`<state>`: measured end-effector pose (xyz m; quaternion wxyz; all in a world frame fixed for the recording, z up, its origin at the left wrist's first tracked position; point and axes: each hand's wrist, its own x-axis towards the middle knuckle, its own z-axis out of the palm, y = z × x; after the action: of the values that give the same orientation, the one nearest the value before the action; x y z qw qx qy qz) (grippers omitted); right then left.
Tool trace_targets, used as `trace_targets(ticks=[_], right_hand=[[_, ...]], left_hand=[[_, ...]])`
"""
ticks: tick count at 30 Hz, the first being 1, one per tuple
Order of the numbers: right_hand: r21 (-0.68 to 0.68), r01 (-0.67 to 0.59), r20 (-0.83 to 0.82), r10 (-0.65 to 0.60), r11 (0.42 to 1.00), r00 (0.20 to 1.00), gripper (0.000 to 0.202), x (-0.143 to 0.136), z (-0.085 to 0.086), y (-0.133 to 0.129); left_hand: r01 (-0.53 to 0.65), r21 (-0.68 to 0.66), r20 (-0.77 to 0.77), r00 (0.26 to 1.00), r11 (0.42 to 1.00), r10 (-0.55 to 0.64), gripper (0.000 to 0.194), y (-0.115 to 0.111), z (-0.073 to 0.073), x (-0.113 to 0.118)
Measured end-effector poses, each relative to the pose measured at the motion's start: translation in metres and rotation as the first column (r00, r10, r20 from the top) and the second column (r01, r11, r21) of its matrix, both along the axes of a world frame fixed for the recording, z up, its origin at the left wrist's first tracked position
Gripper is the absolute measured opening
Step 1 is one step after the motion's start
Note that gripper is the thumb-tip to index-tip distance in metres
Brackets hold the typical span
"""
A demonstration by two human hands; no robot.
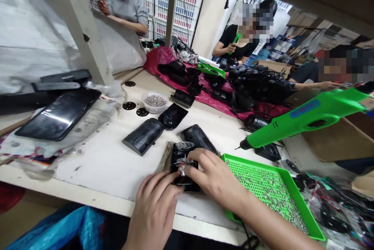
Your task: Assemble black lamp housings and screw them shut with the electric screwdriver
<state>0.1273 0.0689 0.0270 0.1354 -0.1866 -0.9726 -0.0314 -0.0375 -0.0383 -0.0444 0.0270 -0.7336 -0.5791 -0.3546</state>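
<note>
Overall, cluttered white workbench (99, 168)

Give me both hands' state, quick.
Left hand: fingers at the open black plastic housing; grip can't be told.
Right hand: fingers curled over the shiny silvery part inside; pinch can't be told.

From my feed I count 1 black assembly (176, 153) by the surface's near edge, 4 loose black shells (143, 136), 3 flat black discs (129, 106) toward the far-left corner, 1 bowl (154, 110), 2 green trays (316, 228), 2 green drivers (292, 119), 1 phone (60, 113), 3 people (137, 10); screws (271, 191) too many.
</note>
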Motion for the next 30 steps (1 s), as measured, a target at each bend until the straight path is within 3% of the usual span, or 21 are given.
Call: trace_targets(ticks=[4, 8, 12, 17, 25, 30], right_hand=[[-0.104, 0.069, -0.035, -0.073, 0.992, 0.997, 0.026, 0.013, -0.012, -0.003], [-0.183, 0.160, -0.121, -0.183, 0.970, 0.976, 0.025, 0.010, -0.010, -0.004], [-0.151, 0.303, 0.077, -0.294, 0.941, 0.953, 0.013, 0.000, 0.002, 0.003], [-0.071, 0.281, 0.180, -0.265, 0.957, 0.947, 0.012, -0.004, 0.007, 0.011], [-0.273, 0.312, 0.025, -0.317, 0.910, 0.948, 0.024, 0.012, -0.014, 0.010], [-0.186, 0.306, 0.101, -0.292, 0.934, 0.951, 0.022, 0.010, -0.005, 0.009]], left_hand=[[0.010, -0.010, 0.012, 1.000, 1.000, -0.010, 0.020, 0.000, 0.001, -0.001], [-0.015, 0.014, 0.027, 1.000, 1.000, 0.015, 0.017, 0.002, 0.004, 0.001], [-0.013, 0.037, 0.019, 1.000, 0.999, 0.012, 0.018, 0.005, 0.006, 0.004], [-0.009, 0.055, 0.034, 0.999, 0.998, 0.008, 0.027, 0.006, 0.003, 0.003], [0.054, 0.045, 0.120, 0.991, 0.998, -0.059, 0.025, 0.012, 0.008, 0.002], [0.178, 0.005, 0.166, 0.970, 0.984, -0.176, 0.023, 0.017, 0.014, -0.007]])
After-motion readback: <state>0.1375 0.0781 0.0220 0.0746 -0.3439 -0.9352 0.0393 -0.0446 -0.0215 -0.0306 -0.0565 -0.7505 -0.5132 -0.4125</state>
